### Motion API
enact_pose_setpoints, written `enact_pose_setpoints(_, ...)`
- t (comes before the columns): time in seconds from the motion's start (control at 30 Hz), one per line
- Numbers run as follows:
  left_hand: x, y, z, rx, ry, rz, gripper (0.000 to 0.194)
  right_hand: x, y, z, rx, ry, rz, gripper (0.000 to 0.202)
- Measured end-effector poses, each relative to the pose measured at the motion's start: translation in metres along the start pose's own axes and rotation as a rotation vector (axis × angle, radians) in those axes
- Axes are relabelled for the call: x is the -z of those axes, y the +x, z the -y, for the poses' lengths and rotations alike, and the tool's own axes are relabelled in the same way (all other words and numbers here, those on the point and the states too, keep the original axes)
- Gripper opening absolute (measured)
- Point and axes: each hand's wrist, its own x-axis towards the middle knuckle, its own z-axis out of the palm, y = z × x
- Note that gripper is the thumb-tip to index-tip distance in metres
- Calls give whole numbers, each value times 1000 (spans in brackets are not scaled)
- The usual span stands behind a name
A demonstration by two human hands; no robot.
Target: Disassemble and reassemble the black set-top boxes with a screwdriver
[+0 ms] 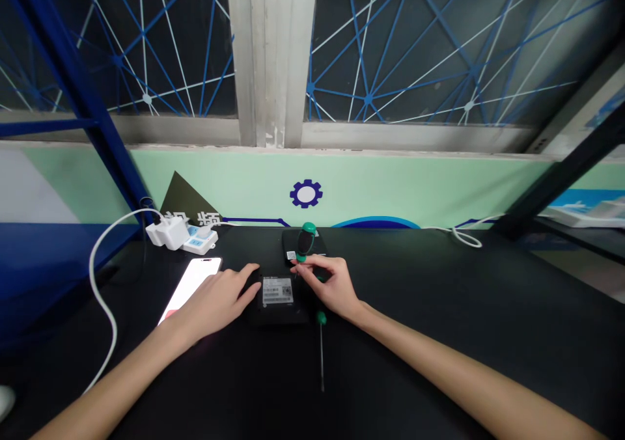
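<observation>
My right hand (pixel 332 285) pinches a screwdriver (pixel 306 239) with a green and black handle, held upright with its shaft pointing down. Its tip is at the far right part of a black box-shaped device (pixel 280 313) that bears a silver label (pixel 277 291); whether it sits in a screw I cannot tell. My left hand (pixel 227 297) has its fingers apart, with thumb and forefinger at the device's left edge. A second screwdriver (pixel 321 342), green-handled, lies right of the device, its shaft toward me. Behind stands another black device (pixel 289 241), partly hidden by the upright screwdriver.
Left of my left hand lies a phone (pixel 190 284) with a lit white screen. A white power strip (pixel 200 238) with a plugged-in adapter (pixel 168 232) and a white cable (pixel 100 264) is farther left. Another white cable (pixel 461 235) lies at the table's back right.
</observation>
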Motion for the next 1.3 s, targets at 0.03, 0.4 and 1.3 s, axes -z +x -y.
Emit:
enact_pose_setpoints(0.03,0,0,0,-3,-1,-3,56,0,0,0,-3,-4,0,16)
enact_pose_setpoints(0.4,-1,0,0,-1,-1,10,54,-3,1,-1,-23,-12,-35,16)
enact_pose_setpoints(1.3,-6,0,7,-1,-46,-30,59,21,2,13,-288,440,-215,26)
